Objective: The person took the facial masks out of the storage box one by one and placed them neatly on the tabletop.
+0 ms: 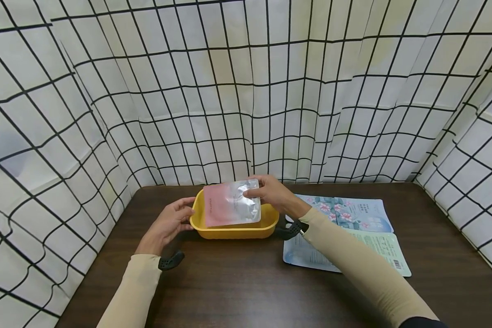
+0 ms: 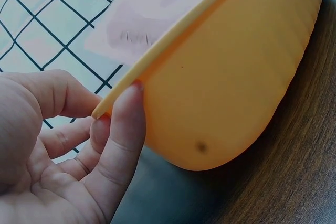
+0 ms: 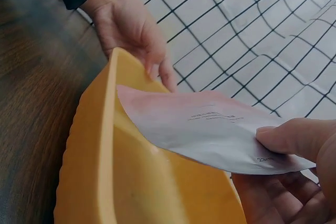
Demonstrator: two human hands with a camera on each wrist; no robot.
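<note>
A yellow plastic basket (image 1: 234,233) stands on the brown table, its left rim pinched between the thumb and fingers of my left hand (image 1: 169,224). In the left wrist view that hand (image 2: 68,140) grips the edge of the basket (image 2: 226,77) from outside. My right hand (image 1: 276,196) pinches one end of a pink and silver sachet (image 1: 229,204), thumb on top and fingers beneath. The sachet (image 3: 194,124) is tilted over the basket's opening in the right wrist view. Part of the basket's inside is hidden by it.
On the table's right lie several flat packets: a blue floral one (image 1: 362,212), a pale green one (image 1: 379,248) and a light blue one (image 1: 307,254). My right forearm crosses over them. A white cloth with black grid lines (image 1: 270,100) encloses the table (image 1: 238,282) behind and at both sides.
</note>
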